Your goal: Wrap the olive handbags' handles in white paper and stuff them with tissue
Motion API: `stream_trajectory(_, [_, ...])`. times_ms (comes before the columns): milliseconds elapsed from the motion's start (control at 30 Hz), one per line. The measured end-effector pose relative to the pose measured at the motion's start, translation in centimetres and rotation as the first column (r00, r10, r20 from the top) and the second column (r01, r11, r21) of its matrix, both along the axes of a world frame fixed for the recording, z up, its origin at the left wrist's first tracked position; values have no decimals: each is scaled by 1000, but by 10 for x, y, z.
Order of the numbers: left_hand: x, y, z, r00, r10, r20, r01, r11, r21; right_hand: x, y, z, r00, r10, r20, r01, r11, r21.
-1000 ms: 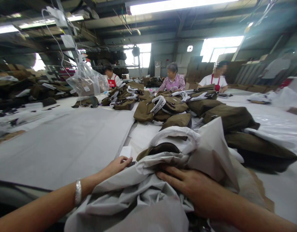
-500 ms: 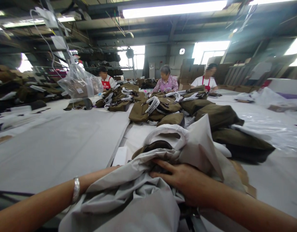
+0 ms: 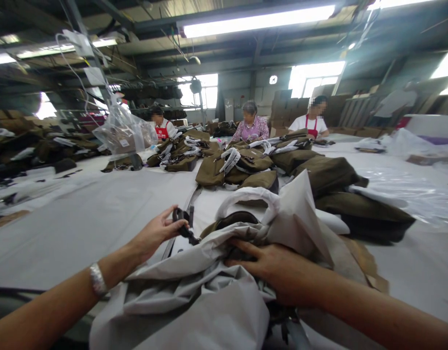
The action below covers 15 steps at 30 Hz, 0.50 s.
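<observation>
Between my thumb and fingers, my left hand point(image 3: 159, 234) holds a dark strap point(image 3: 180, 224) with metal hardware at its lower end, at the left side of a bag. Grey lining cloth point(image 3: 209, 291) from this bag spreads crumpled in front of me. At the bag's middle, my right hand point(image 3: 271, 265) grips the grey cloth, with finger and thumb reaching into the folds and the fingertips partly hidden. Behind the folds show an olive-brown part of the bag point(image 3: 236, 219) and a white-wrapped handle point(image 3: 248, 194).
Olive bags point(image 3: 242, 165) with white-wrapped handles are piled across the table point(image 3: 89, 218). Clear plastic film point(image 3: 424, 194) lies at the right. A plastic bag point(image 3: 124, 136) hangs from a post at the left. Several co-workers point(image 3: 251, 129) are beyond the pile.
My left hand, hidden behind the grey cloth before, has come up to the left and now shows with the dark strap in its fingers. My right hand has stayed in place.
</observation>
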<state>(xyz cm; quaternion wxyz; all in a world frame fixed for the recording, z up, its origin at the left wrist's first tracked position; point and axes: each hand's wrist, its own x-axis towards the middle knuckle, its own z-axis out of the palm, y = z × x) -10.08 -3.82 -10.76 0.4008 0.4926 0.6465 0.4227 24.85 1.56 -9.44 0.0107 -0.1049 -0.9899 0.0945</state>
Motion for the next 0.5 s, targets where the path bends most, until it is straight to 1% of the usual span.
stream_trajectory(67, [6, 3, 35, 992, 104, 73, -113, 983, 144, 0, 1, 0, 1000, 3, -1, -3, 1000, 9])
stream_trajectory(100, [10, 4, 52, 990, 119, 70, -132, 967, 219, 0, 1, 0, 1000, 2, 1, -2, 1000, 14])
stream_trajectory(133, [15, 3, 67, 993, 113, 33, -118, 950, 290, -1, 2, 1, 1000, 1, 5, -1, 1000, 21])
stream_trajectory(200, [29, -1, 92, 994, 79, -76, -40, 910, 412, -1, 4, 4, 1000, 3, 8, -3, 999, 33])
stream_trajectory(267, [45, -9, 106, 968, 55, -244, 81, 854, 514, -2, 6, 8, 1000, 2, 7, -3, 999, 42])
stream_trajectory(300, [54, -13, 111, 933, 58, -356, 159, 819, 552, -3, 7, 10, 1000, -2, 8, 2, 999, 49])
stream_trajectory(333, [63, -17, 114, 879, 58, -474, 259, 776, 575, -3, 9, 11, 1000, -9, 9, 9, 999, 53])
stream_trajectory(367, [72, -21, 115, 806, 38, -591, 388, 721, 574, -3, 10, 12, 1000, -11, 9, 10, 998, 54])
stream_trajectory(400, [81, -24, 116, 713, -12, -701, 535, 656, 532, -3, 11, 12, 1000, -10, -6, 10, 998, 55])
stream_trajectory(433, [90, -27, 116, 605, -87, -791, 679, 576, 456, -3, 12, 12, 999, -8, -36, 10, 998, 55])
stream_trajectory(467, [98, -27, 116, 493, -171, -853, 795, 487, 361, -3, 14, 10, 997, -9, -78, 13, 998, 56])
stream_trajectory(500, [105, -27, 115, 384, -249, -889, 876, 402, 266, -3, 14, 9, 992, -7, -122, 15, 998, 61])
